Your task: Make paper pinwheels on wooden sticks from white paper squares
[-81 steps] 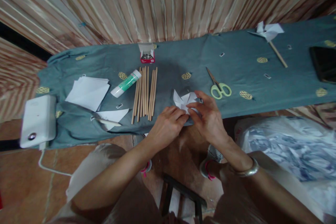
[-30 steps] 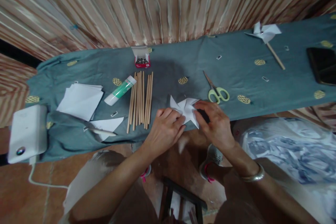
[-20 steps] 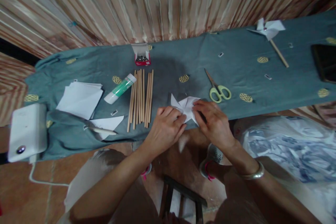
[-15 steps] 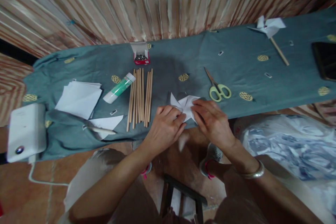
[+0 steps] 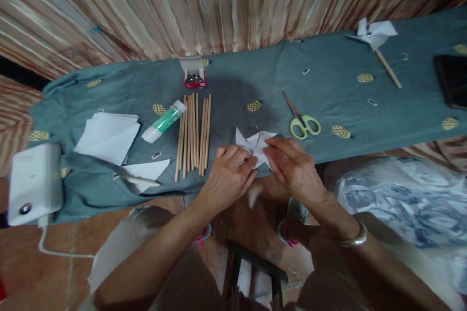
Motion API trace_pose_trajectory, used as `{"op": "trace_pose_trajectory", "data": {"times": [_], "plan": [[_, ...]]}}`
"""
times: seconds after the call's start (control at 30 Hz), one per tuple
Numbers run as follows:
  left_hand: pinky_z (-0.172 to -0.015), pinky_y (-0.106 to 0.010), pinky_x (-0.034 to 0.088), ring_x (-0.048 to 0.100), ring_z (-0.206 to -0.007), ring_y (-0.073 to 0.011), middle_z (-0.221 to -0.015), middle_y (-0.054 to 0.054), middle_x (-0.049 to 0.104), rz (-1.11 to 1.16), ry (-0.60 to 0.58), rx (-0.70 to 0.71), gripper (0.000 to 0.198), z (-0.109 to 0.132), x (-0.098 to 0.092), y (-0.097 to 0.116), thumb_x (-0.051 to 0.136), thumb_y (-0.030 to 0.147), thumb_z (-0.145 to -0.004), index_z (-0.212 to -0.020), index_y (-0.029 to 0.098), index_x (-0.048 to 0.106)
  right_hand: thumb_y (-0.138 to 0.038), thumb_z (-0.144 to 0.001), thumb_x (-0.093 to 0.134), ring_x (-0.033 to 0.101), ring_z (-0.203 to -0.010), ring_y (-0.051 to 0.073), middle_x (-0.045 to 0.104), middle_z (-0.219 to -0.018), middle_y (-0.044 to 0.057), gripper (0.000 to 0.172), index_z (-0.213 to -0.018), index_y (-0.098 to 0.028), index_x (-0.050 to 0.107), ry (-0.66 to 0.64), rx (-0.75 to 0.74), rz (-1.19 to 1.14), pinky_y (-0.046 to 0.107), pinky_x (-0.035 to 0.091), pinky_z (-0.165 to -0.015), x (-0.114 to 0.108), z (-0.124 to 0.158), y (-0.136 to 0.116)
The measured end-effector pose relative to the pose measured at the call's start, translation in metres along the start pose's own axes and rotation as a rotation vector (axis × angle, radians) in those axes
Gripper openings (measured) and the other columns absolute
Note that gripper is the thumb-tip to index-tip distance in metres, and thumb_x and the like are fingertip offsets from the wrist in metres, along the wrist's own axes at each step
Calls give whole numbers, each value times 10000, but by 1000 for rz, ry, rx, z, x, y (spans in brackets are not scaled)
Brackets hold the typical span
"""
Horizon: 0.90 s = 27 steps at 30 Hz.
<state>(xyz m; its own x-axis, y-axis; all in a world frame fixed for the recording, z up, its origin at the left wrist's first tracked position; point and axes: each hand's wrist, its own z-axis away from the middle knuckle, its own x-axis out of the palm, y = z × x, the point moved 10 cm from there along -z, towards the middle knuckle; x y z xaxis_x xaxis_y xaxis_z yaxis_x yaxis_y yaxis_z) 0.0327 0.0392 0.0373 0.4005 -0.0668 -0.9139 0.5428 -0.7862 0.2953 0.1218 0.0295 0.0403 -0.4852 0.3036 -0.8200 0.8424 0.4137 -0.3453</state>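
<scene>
Near the table's front edge, a white paper pinwheel (image 5: pixel 258 145) with folded blades lies between my hands. My left hand (image 5: pixel 230 170) is closed on its lower left side, thumb and fingers pinching the paper. On the right side, my right hand (image 5: pixel 292 165) presses a blade with bunched fingers; the fingertips partly cover the centre. Just right of the pinwheel lie scissors (image 5: pixel 303 124) with light green handles. To the left, wooden sticks (image 5: pixel 193 136) lie side by side, with a green and white glue stick (image 5: pixel 164 121) beside them.
A red box of metal pins (image 5: pixel 195 77) stands open at the back. On the left are a stack of paper squares (image 5: pixel 107 137), a paper piece (image 5: pixel 151 171), a pen-like tool (image 5: pixel 140 181) and a white device (image 5: pixel 34 184). A pinwheel on a stick (image 5: pixel 379 36) lies far right, near a dark object (image 5: pixel 452 82).
The view has shifted very slightly. Both hands stay on the paper pinwheel in nearly the same pose, the right fingers a touch further left over it.
</scene>
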Motion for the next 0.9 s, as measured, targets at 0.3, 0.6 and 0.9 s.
{"op": "trace_pose_trajectory", "data": {"times": [0.3,0.6,0.9], "plan": [[-774,-389,393,533,-939,-233,-965,-78,629,8,25,6,171,0,-1,0,533,244,-904,-1011,153,631,-100,-898,498,596,-1001,258,674,-1085,160,198,-998,-101,669,-1,-54,17,405,536,-870,0,1,-5],[-810,-397,401,550,-983,-231,-1121,-99,664,24,50,34,184,0,-2,2,529,223,-907,-1026,135,638,-89,-891,504,601,-980,263,673,-1088,163,190,-992,-93,665,-13,-60,25,407,548,-845,0,0,-6],[-857,-431,373,552,-1006,-247,-1134,-87,678,20,-12,18,211,-4,0,2,534,273,-907,-1043,154,645,-101,-898,493,604,-965,257,680,-1069,161,194,-974,-100,672,-1,-56,28,400,547,-842,-2,-2,-6]]}}
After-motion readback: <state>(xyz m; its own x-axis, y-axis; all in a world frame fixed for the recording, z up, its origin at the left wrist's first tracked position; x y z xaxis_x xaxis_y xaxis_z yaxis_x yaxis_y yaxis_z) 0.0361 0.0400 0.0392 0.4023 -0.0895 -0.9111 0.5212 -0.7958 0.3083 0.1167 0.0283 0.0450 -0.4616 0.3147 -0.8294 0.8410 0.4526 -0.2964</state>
